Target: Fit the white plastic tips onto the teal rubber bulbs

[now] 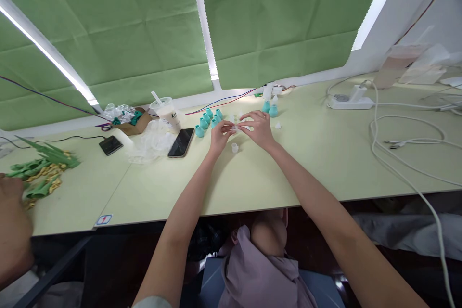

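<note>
Above the table, my left hand (pixel 221 135) and my right hand (pixel 259 129) meet with their fingertips pinched. Between them is a small white plastic piece (pixel 236 128), mostly covered by the fingers. Just below stands a small white cup-shaped piece (pixel 235 147). Left of my left hand, several teal bottle-shaped pieces (pixel 204 123) stand in a group with their open necks up. Behind my right hand are two more teal pieces, one (pixel 273 111) with a white pointed tip (pixel 275 99) above it. A loose white cone (pixel 277 125) lies to the right. Other small pale pieces behind my fingers are partly hidden.
Leftward lie a phone (pixel 181 143), a crumpled plastic bag (pixel 153 143), a drink cup (pixel 166 114) and a cardboard box (pixel 135 124). Another person's hand (pixel 14 211) is near green-and-yellow pieces (pixel 45 168). A power strip (pixel 351 102) and white cables (pixel 407 140) occupy the right side.
</note>
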The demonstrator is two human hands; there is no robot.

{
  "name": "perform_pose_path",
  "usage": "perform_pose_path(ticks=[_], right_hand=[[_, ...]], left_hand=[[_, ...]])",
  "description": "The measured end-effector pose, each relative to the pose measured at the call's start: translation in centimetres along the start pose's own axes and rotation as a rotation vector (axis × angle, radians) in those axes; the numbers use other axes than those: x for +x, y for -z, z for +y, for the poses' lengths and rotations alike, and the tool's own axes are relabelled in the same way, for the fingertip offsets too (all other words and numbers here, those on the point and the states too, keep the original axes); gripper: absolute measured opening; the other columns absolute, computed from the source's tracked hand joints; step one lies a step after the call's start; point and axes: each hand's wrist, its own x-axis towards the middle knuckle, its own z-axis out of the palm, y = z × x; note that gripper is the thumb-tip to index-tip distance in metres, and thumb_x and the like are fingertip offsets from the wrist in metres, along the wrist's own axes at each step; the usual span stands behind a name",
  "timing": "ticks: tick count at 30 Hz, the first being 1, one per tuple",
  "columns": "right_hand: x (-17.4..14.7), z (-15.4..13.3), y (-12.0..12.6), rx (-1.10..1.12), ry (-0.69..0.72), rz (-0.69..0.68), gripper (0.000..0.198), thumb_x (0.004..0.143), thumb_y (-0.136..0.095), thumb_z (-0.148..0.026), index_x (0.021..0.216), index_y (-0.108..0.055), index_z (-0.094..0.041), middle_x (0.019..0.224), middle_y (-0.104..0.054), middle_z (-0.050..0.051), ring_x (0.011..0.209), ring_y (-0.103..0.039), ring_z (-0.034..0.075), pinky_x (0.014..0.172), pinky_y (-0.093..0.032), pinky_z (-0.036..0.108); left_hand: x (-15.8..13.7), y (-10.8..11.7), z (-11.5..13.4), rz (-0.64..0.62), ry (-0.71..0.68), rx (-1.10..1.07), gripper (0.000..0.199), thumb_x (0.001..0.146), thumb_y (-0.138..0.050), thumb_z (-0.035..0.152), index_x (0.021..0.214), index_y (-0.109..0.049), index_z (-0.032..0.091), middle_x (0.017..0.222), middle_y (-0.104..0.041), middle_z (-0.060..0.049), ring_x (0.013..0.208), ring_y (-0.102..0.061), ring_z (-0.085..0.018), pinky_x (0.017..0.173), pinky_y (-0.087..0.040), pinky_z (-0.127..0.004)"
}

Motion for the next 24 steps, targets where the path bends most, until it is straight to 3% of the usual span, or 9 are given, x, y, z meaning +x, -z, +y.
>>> perform_pose_path(ticks=[11,18,21,24], right_hand=[[0.3,0.3,-0.1,0.05,-0.075,-0.029,0.021,0.086,-0.054,-0.04,0.09,-0.073,-0.031,0.103,-0.069,0.001,0.101,-0.051,0.022,0.089,-0.024,0.039],[0.4,0.0,-0.3,0.163,-0.107,-0.061,0.017,0.083,-0.06,-0.038,0.082,-0.074,-0.029,0.097,-0.071,-0.001,0.1,-0.054,0.02,0.091,-0.027,0.038],[0.4,0.1,-0.2,0.275,-0.158,-0.076,0.013,0.079,-0.064,-0.037,0.083,-0.073,-0.028,0.098,-0.07,0.001,0.101,-0.056,0.021,0.094,-0.03,0.04],[0.4,0.4,0.0,0.565,-0.26,-0.104,0.027,0.072,-0.07,-0.039,0.096,-0.071,-0.026,0.103,-0.069,0.003,0.098,-0.06,0.021,0.092,-0.04,0.038]], left_hand=[[-0.3,-0.6,0.7,0.013,0.046,-0.097,0.029,0.064,-0.073,0.035,0.083,-0.059,0.017,0.088,-0.066,-0.005,0.082,-0.064,-0.017,0.074,-0.052,-0.031],[-0.3,-1.0,0.7,0.062,0.138,-0.184,0.032,0.059,-0.078,0.036,0.076,-0.059,0.015,0.077,-0.066,-0.003,0.074,-0.064,-0.015,0.071,-0.051,-0.03],[-0.3,-1.0,0.8,0.063,0.16,-0.203,0.033,0.057,-0.079,0.035,0.076,-0.06,0.015,0.079,-0.066,-0.004,0.077,-0.065,-0.017,0.074,-0.051,-0.031],[-0.3,-0.9,1.0,0.075,0.148,-0.219,0.031,0.059,-0.078,0.034,0.077,-0.061,0.016,0.082,-0.067,-0.004,0.08,-0.065,-0.017,0.077,-0.051,-0.032]])
